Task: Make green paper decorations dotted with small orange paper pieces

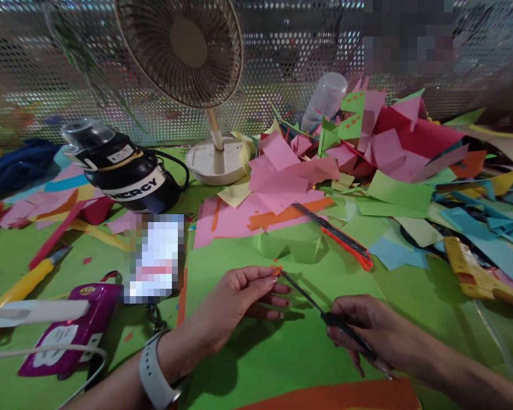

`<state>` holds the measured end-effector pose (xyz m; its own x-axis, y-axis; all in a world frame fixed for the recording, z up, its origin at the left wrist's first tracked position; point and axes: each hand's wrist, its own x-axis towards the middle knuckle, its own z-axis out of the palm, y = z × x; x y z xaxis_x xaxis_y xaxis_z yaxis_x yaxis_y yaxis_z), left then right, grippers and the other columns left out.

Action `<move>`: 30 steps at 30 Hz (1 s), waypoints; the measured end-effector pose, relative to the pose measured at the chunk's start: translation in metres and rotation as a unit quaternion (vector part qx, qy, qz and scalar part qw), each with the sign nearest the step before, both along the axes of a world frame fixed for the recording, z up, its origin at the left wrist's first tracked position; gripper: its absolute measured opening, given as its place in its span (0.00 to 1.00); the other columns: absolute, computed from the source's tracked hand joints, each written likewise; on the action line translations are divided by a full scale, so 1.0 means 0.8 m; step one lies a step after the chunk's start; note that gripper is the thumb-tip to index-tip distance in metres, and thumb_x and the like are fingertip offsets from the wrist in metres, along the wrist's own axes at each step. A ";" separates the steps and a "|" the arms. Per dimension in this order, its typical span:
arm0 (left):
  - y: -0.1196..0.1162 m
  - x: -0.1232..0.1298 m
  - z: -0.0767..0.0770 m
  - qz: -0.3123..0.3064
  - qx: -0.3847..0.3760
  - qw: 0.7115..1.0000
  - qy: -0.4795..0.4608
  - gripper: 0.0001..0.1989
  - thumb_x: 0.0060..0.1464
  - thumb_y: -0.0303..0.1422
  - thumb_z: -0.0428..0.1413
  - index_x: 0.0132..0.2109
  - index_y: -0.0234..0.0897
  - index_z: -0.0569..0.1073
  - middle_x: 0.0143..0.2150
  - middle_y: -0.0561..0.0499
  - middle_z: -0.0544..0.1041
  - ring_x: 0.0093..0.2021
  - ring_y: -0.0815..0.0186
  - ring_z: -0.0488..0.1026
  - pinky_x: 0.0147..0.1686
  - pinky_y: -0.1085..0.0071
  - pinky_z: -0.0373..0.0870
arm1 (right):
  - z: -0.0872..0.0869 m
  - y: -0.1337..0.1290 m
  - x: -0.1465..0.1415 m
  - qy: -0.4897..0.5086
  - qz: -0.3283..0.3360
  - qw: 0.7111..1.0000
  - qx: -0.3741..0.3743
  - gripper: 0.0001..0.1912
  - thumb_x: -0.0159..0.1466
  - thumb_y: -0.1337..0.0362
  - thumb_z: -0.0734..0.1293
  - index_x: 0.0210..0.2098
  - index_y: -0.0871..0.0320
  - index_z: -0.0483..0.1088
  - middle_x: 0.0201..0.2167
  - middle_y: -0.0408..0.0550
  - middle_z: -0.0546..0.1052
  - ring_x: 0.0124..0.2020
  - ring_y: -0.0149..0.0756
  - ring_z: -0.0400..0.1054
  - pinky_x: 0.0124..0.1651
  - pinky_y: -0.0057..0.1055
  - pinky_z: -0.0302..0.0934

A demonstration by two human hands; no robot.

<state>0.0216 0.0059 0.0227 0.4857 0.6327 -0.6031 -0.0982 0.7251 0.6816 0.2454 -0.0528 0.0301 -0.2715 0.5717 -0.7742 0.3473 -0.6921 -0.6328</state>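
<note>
In the head view, the left hand (239,293) pinches a tiny orange paper piece (276,270) between thumb and fingertips above a flat green paper sheet (325,370); the right hand (365,322), fingers curled, grips a slim, long-tipped black tool (304,295), its tip at the piece

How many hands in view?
2: left hand near centre, pinching a small orange piece; right hand farther right, holding a dark slim tool. Others might be hidden.

Fan (189,43) behind paper bit (277,271), right of bottle (132,181).
</note>
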 end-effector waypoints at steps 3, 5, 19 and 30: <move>0.000 0.000 0.000 -0.006 0.004 1.000 -0.003 0.10 0.50 0.35 0.63 0.39 0.36 0.78 0.38 0.47 0.81 0.33 0.66 0.77 0.32 0.72 0.73 | -0.001 0.000 0.000 -0.003 0.000 1.000 0.001 0.25 0.49 0.44 0.71 0.24 0.58 0.61 0.12 0.33 0.67 0.07 0.16 0.48 0.08 0.16 0.42; 0.000 0.000 0.000 -0.004 0.004 1.000 -0.006 0.09 0.50 0.35 0.63 0.39 0.36 0.78 0.37 0.47 0.81 0.33 0.67 0.77 0.32 0.72 0.73 | -0.001 -0.001 0.000 -0.010 0.002 1.000 -0.003 0.25 0.49 0.44 0.71 0.24 0.58 0.61 0.12 0.33 0.67 0.07 0.16 0.47 0.08 0.17 0.42; 0.000 -0.003 -0.004 -0.005 -0.013 1.000 -0.010 0.07 0.51 0.33 0.62 0.37 0.35 0.77 0.37 0.47 0.82 0.33 0.65 0.78 0.32 0.70 0.73 | -0.006 0.000 0.002 -0.016 0.006 1.000 0.012 0.24 0.53 0.43 0.69 0.25 0.58 0.61 0.12 0.34 0.67 0.07 0.16 0.46 0.09 0.16 0.40; 0.000 -0.004 -0.006 0.002 -0.014 1.000 -0.018 0.07 0.50 0.32 0.62 0.37 0.34 0.77 0.38 0.46 0.82 0.34 0.64 0.79 0.33 0.70 0.74 | -0.004 -0.002 0.002 -0.024 -0.010 1.000 0.005 0.26 0.50 0.41 0.69 0.24 0.57 0.60 0.11 0.34 0.67 0.06 0.16 0.45 0.08 0.16 0.40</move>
<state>0.0187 0.0056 0.0182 0.5043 0.6181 -0.6030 -0.1258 0.7434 0.6569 0.2470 -0.0541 0.0268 -0.2223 0.5849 -0.7801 0.3629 -0.6930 -0.6230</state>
